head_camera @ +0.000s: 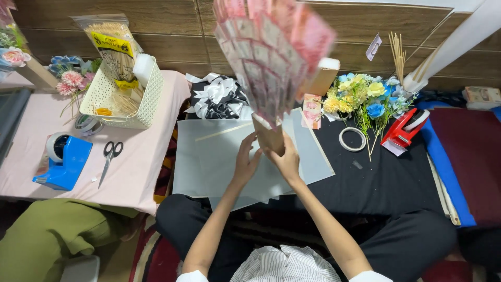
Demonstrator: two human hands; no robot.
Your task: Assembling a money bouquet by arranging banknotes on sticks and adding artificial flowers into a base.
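Pink paper notes folded into a big fan-shaped bouquet [271, 52] stand up tall in the middle of the view. The bouquet sits on a brown cardboard cone [271, 137], and both hands are closed around that cone. The left hand [245, 162] wraps the cone's left side, and the right hand [286, 159] grips its right side, so the two hands are close together. The bouquet is held up above grey paper sheets [219, 156] that lie on a black cloth [376, 177]. A thin wooden stick [224, 131] lies on the sheets. Behind them is a black and white ribbon pile [218, 99]. To the right are yellow and blue fake flowers [365, 96], a tape ring [352, 139] and a red tape holder [404, 130]. On the pink table [135, 167] at the left are scissors [109, 156], a blue tape holder [65, 159] and a white basket [122, 94].
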